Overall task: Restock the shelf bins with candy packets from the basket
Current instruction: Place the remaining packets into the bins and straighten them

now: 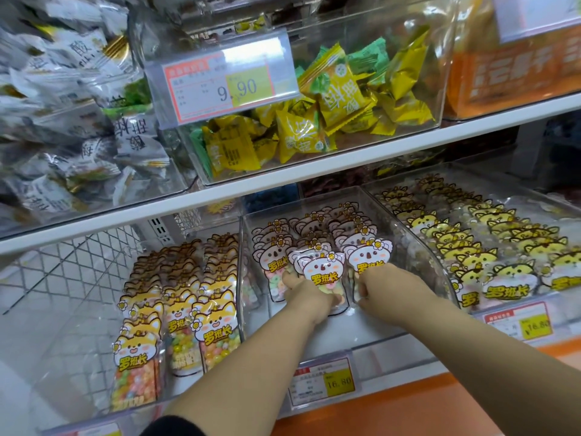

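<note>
Koala packets in middle bin; fox packets in left bin; cat packets in right bin.

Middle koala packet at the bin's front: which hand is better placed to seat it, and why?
Likely the left hand: it holds that koala packet, while the right hand grips the neighbouring packet to its right.

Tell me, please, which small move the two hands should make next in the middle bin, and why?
Probably press the middle koala packet back against its row, then let go. The left hand holds it slightly ahead of its neighbours, the right hand holds the right koala packet beside it, and both rows already stand in the clear bin.
</note>
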Demonstrator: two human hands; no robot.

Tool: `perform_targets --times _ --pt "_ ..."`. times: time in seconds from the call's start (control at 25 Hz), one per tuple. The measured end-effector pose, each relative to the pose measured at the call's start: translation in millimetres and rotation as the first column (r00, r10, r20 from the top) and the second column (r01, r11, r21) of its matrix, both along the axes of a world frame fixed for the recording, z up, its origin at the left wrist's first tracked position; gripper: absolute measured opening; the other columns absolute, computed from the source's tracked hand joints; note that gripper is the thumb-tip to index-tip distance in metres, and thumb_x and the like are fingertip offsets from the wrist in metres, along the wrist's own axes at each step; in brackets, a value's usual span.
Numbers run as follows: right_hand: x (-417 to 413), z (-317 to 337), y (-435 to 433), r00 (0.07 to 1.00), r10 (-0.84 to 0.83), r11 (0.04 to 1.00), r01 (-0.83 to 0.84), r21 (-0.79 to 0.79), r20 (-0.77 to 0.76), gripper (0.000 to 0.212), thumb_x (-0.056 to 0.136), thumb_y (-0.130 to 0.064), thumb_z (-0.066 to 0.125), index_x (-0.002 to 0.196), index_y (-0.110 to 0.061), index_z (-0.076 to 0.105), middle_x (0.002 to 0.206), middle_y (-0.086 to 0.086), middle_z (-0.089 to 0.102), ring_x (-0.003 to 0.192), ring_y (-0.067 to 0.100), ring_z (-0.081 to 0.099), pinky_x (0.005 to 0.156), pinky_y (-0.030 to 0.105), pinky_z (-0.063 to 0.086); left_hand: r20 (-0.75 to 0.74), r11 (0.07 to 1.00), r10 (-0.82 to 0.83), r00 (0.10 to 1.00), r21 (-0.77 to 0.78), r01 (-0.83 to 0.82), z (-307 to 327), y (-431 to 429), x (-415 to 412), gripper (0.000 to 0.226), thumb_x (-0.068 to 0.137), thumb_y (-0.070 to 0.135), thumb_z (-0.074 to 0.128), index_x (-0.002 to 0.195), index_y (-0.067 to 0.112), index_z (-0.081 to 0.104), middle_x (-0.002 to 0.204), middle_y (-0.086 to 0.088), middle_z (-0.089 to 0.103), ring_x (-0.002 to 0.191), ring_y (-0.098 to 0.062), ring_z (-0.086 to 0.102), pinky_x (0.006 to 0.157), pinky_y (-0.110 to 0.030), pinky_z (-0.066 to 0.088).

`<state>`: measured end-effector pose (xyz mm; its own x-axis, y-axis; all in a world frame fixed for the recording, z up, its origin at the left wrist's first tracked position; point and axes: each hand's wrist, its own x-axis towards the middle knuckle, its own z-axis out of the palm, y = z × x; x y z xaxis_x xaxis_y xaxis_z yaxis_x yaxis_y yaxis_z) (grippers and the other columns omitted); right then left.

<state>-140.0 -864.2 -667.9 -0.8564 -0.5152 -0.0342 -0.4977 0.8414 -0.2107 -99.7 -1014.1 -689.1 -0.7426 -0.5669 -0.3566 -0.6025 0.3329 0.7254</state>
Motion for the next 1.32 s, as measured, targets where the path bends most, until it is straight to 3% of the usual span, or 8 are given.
perform_targets --times 0.36,0.52,0.64,0.76,0.92,1.04,1.2,1.32 --pt "31 29 14 0.992 -0.011 0.997 0.001 -0.082 -0.125 0.02 0.092 -0.029 0.05 0.106 -0.026 0.065 0.106 0.002 0.067 0.097 0.027 0.065 0.069 0.03 0.046 0.071 0.985 -0.118 0.99 -0.118 0.126 19 1 29 0.098 0.082 0.037 0.077 0.155 0.007 0.018 0.142 -0.017 0.047 0.121 -0.03 0.053 0.096 -0.031 0.047" --pt "74 38 19 0.955 0.018 0.976 -0.081 -0.202 -0.294 0.018 0.094 -0.034 0.049 0.107 -0.032 0.061 0.104 -0.007 0.067 0.098 0.02 0.063 0.063 0.029 0.039 -0.194 0.902 -0.356 0.914 -0.328 0.282 54 19 85 0.052 0.093 0.023 0.067 0.141 0.021 0.048 0.135 0.0 0.056 0.12 -0.02 0.057 0.095 -0.025 0.045" --pt "122 24 25 0.96 0.029 0.936 -0.124 -0.331 -0.279 0.018 0.092 -0.032 0.056 0.107 -0.031 0.065 0.105 -0.009 0.069 0.103 0.019 0.062 0.072 0.033 0.05 -0.331 0.838 -0.477 0.814 -0.452 0.307 60 31 158 0.039 0.094 0.019 0.063 0.132 0.029 0.059 0.124 0.011 0.061 0.112 -0.009 0.059 0.099 -0.03 0.048" --pt "170 5 30 0.965 0.03 0.87 -0.153 -0.469 -0.26 0.016 0.091 -0.025 0.061 0.104 -0.024 0.071 0.102 -0.003 0.073 0.099 0.024 0.065 0.078 0.04 0.054 -0.4 0.868 -0.456 0.795 -0.399 0.296 39 25 223 0.029 0.094 0.015 0.062 0.121 0.025 0.066 0.112 0.01 0.067 0.102 -0.007 0.064 0.091 -0.022 0.05" --pt "222 -43 26 0.993 0.008 0.878 -0.063 -0.475 -0.116 0.016 0.091 -0.025 0.059 0.103 -0.026 0.071 0.099 -0.006 0.073 0.094 0.02 0.066 0.078 0.039 0.055 -0.226 0.934 -0.326 0.918 -0.228 0.276 -32 -5 290 0.03 0.094 0.01 0.063 0.122 0.022 0.064 0.103 0.013 0.063 0.095 -0.012 0.063 0.089 -0.032 0.054" --pt "254 -114 30 0.989 0.088 0.966 -0.055 -0.253 0.121 0.018 0.093 -0.026 0.056 0.105 -0.029 0.07 0.099 -0.01 0.072 0.087 0.016 0.066 0.076 0.037 0.056 -0.009 0.937 -0.312 0.95 -0.17 0.306 -100 -25 328 0.032 0.097 0.015 0.06 0.129 0.019 0.061 0.116 0.004 0.066 0.098 -0.015 0.063 0.088 -0.032 0.053" --pt "268 -197 52 0.886 0.003 0.999 -0.024 0.039 0.463 0.02 0.096 -0.029 0.054 0.112 -0.026 0.066 0.104 -0.004 0.07 0.086 0.015 0.063 0.078 0.034 0.055 0.3 0.878 -0.377 0.876 -0.184 0.441 -180 -48 356 0.039 0.092 0.022 0.059 0.13 0.027 0.06 0.132 0.0 0.063 0.115 -0.021 0.06 0.099 -0.037 0.05" --pt "267 -236 63 0.796 -0.074 0.978 -0.061 0.201 0.601 0.028 0.095 -0.027 0.056 0.122 -0.02 0.064 0.114 0.004 0.067 0.098 0.022 0.063 0.083 0.031 0.053 0.486 0.841 -0.383 0.786 -0.168 0.514 -221 -54 372 0.06 0.093 0.032 0.06 0.148 0.033 0.038 0.15 -0.004 0.043 0.133 -0.029 0.047 0.109 -0.045 0.044"
